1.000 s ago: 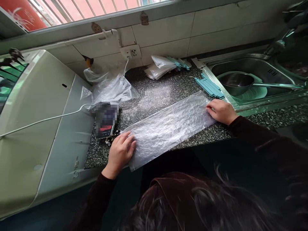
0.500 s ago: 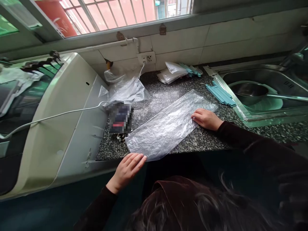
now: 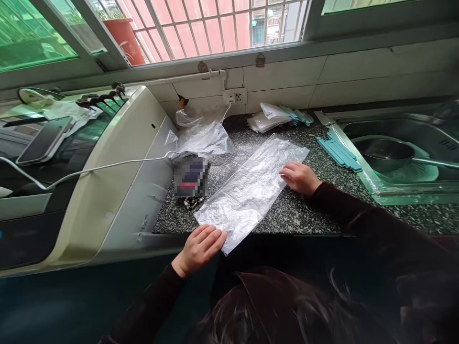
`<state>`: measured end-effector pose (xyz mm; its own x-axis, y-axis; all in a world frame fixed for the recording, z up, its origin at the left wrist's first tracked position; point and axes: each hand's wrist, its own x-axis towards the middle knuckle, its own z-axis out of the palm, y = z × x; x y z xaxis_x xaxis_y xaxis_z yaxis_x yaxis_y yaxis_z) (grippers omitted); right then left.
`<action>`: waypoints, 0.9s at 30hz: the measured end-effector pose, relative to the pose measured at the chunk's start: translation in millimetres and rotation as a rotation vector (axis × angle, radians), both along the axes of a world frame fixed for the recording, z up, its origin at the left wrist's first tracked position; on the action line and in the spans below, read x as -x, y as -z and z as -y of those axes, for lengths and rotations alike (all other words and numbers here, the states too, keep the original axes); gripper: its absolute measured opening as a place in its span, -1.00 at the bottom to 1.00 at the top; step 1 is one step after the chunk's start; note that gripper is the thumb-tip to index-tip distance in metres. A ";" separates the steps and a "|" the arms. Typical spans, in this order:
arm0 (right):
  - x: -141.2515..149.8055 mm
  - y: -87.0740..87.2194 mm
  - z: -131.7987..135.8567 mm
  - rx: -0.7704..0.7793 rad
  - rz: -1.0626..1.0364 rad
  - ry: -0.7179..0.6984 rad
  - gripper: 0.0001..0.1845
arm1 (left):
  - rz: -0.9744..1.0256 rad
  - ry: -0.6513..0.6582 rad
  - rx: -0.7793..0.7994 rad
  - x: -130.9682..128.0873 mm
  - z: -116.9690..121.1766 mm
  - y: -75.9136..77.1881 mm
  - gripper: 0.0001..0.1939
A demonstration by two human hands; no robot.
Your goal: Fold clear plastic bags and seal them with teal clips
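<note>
**On the speckled counter (image 3: 304,217), a clear plastic bag (image 3: 251,186) lies at a steeper slant between two hands**

Across the stone, the flattened bag runs from the near edge up toward the blue strips (image 3: 339,152), which lie beside the sink (image 3: 380,191). A second ago it lay at a shallower angle. The right hand (image 3: 299,177), then at its far right end, is now partway down its right long side. Its fingers are bent and drawn nearly together at the edge; whether they pinch the plastic, I cannot tell. The left hand (image 3: 199,248), earlier spread over the left end, is now at the near end, by the counter's front. Its fingers lie close together over the bag's edge; the thumb is hidden, so how firmly it holds is unclear. The phone (image 3: 191,177) still lies left of the bag, in front of the crumpled plastic (image 3: 204,136). The view has swung left, showing more of the window (image 3: 211,28).
</note>
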<state>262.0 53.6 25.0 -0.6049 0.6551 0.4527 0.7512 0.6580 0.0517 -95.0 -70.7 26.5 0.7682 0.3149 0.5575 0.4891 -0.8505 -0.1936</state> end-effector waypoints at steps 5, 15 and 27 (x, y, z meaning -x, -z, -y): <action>3.6 -4.9 43.6 -0.115 -0.073 -0.226 -0.67 | 0.054 0.065 -0.085 -15.4 -4.9 -22.1 -0.81; 65.2 -3.0 102.2 -0.257 -0.323 -0.446 -0.83 | -0.068 0.257 0.147 -77.5 -2.6 -72.0 -0.83; 30.1 0.7 123.0 -0.178 -0.356 -0.453 -0.88 | -0.157 0.019 0.586 -110.6 -123.4 -2.9 -0.62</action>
